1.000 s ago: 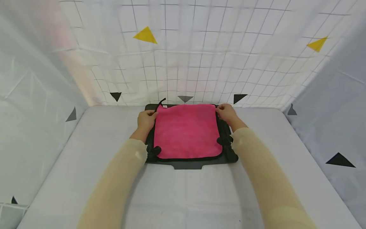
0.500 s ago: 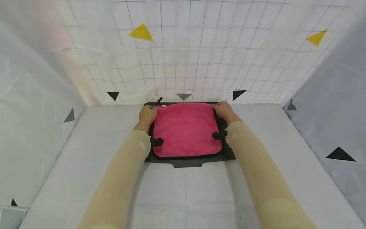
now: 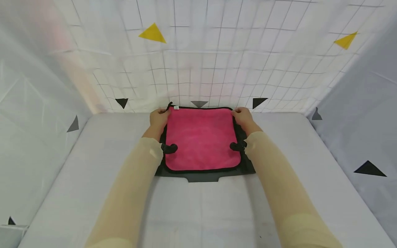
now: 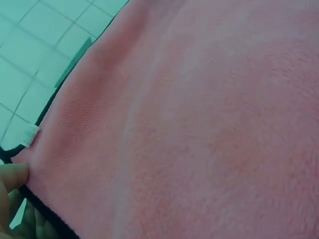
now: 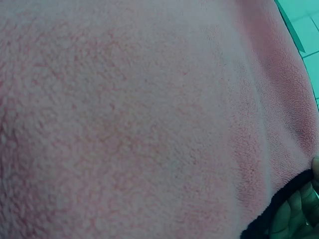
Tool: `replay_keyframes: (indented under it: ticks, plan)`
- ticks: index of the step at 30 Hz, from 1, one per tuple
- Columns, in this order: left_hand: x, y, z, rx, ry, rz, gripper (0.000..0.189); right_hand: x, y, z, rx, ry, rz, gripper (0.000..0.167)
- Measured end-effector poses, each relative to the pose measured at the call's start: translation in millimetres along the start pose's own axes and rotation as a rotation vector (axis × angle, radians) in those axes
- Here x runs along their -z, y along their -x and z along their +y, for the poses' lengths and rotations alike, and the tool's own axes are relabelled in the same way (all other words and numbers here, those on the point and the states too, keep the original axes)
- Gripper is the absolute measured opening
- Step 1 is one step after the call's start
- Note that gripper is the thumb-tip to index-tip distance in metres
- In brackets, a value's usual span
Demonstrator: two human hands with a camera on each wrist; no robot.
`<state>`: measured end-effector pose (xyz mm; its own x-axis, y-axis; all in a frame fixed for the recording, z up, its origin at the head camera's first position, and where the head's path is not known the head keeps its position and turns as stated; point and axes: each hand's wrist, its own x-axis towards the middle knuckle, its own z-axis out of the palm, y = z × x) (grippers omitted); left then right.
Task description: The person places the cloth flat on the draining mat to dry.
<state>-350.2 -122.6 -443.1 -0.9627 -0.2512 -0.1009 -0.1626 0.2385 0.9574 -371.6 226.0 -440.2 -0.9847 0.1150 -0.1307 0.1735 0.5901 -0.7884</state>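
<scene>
A pink cleaning cloth (image 3: 201, 137) with black edging is spread over a dark flat board (image 3: 203, 177). At its far left corner, with a small black loop and a white tag (image 4: 30, 135), my left hand (image 3: 159, 119) pinches the edge. In the left wrist view, the thumb lies on top of the cloth and the other fingers are beneath. My right hand (image 3: 243, 117) pinches the far right corner. The right wrist view shows fingers (image 5: 294, 211) under the black edging, the cloth (image 5: 149, 119) filling most of it. Most of the board is hidden.
The board lies on a white-covered table (image 3: 201, 213) near a white gridded back sheet (image 3: 198, 62). Pale sheets hang at both sides. Black wrist camera mounts (image 3: 170, 148) reach over the cloth's side edges.
The cloth's far edge, wavy and sagging earlier, is now drawn straight with its black edging showing. Both hands keep the corners; the left has risen slightly.
</scene>
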Motion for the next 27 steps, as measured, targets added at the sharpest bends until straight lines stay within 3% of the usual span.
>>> replay_keyframes:
  ticks: [3, 8, 12, 19, 27]
  plan:
    - [2.7, 0.3, 0.8, 0.016, -0.019, 0.001, 0.033, -0.3, -1.7, 1.6, -0.029, -0.002, -0.002, 0.035]
    - [4.8, 4.0, 2.4, 0.018, -0.23, 0.009, 0.031, -1.5, -3.2, 3.6, -0.031, 0.06, -0.01, 0.033]
    - [4.0, 4.4, 2.8, 0.04, -0.304, 0.025, 0.027, -0.6, -2.5, 3.0, -0.016, 0.126, -0.025, 0.033]
    - [4.0, -0.1, 0.3, 0.033, -0.358, 0.026, 0.015, 1.8, -2.8, 1.5, -0.031, 0.124, -0.001, 0.032]
    - [4.3, 1.7, -4.4, -0.021, -0.317, -0.007, 0.025, -1.9, -5.8, 4.0, -0.02, 0.146, 0.059, 0.031]
